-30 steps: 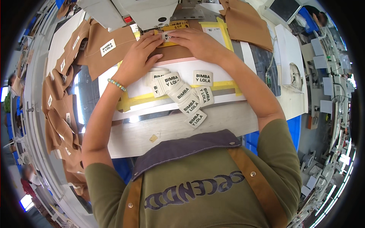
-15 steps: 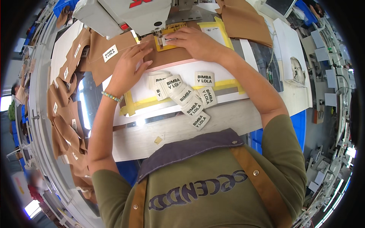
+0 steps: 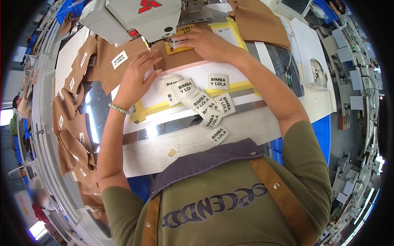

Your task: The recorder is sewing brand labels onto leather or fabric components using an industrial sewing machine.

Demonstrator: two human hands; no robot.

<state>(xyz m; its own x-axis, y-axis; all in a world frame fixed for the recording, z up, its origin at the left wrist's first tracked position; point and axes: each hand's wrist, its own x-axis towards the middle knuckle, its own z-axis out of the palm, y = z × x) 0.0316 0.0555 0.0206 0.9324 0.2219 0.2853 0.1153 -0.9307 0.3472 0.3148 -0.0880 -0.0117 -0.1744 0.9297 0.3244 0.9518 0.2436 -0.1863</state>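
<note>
My left hand point(image 3: 138, 76) lies with its fingers stretched out on a brown fabric panel point(image 3: 176, 62), left of the sewing machine's needle area. My right hand point(image 3: 211, 46) is laid out flat, fingertips on a white printed label point(image 3: 179, 41) set inside a yellow rectangular template point(image 3: 179, 51). The template rests on the same panel, just under the white sewing machine head point(image 3: 135, 18). Part of the label is covered by my fingers. Between my forearms, loose white labels point(image 3: 201, 100) overlap in a pile on the white board.
Brown panels bearing white labels point(image 3: 119, 60) spread along the left side. A stack of brown pieces point(image 3: 262, 26) sits at the far right. Yellow tape point(image 3: 246, 86) edges the white board. A small beige scrap point(image 3: 172, 153) lies near the table's front edge.
Both hands stay nearly in place, with the template and panel beneath them. The view has shifted slightly, and the loose labels in the front part of the pile lie a little differently.
</note>
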